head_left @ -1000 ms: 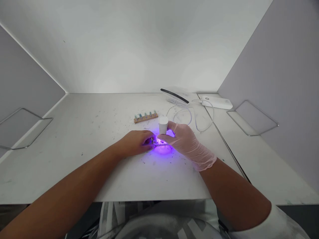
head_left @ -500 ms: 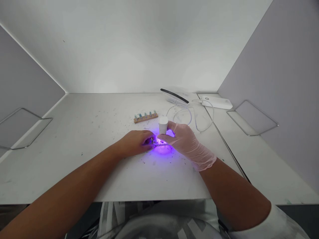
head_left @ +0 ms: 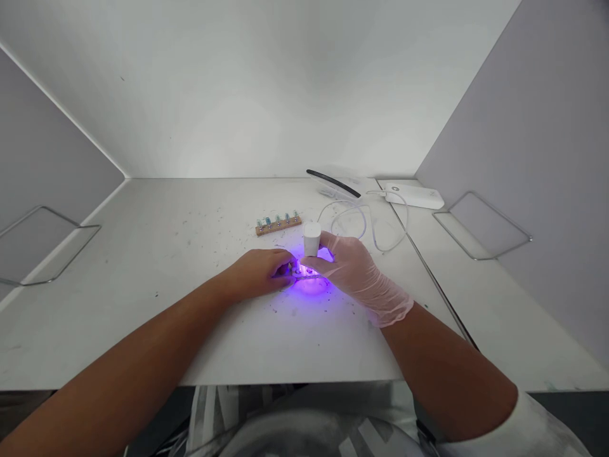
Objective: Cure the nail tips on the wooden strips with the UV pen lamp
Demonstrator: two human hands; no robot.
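Observation:
My right hand (head_left: 349, 263), in a thin see-through glove, grips a small white UV lamp (head_left: 311, 238) from its right side. Violet light from the lamp falls on a narrow strip (head_left: 310, 277) with small pieces on it, directly beneath. The glare hides much of their detail. My bare left hand (head_left: 264, 271) pinches the left end of that strip between thumb and fingers. Just beyond the hands lies a wooden nail tip stand (head_left: 280, 225) carrying several bluish-green nail tips in a row.
A white power bank (head_left: 413, 195) lies at the back right, with a looped white cable (head_left: 375, 238) in front of it. A black-edged curved object (head_left: 333, 183) is near the back wall. Wire frames (head_left: 483, 225) stand at both sides. Dark specks dot the white table (head_left: 157, 254).

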